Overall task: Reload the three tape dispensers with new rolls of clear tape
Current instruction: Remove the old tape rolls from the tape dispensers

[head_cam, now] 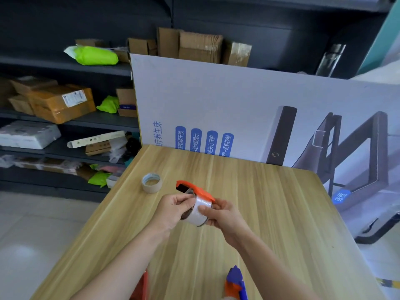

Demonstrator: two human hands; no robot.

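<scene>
- The clear tape roll [200,210] sits in the orange dispenser [195,190], held just above the table [270,213].
- The left hand [171,213] pinches the roll's side, and the right hand [223,219] grips its face.
- Seat the core squarely, I'd judge, then lead the free end to the blade.
- A second roll [151,182] and a blue dispenser [236,280] lie on the table.

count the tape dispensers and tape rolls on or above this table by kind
tape dispensers: 3, orange dispenser held, blue-and-orange dispenser, red dispenser mostly hidden
tape rolls: 2, clear roll in the orange dispenser, loose roll on the table
total: 5
</scene>
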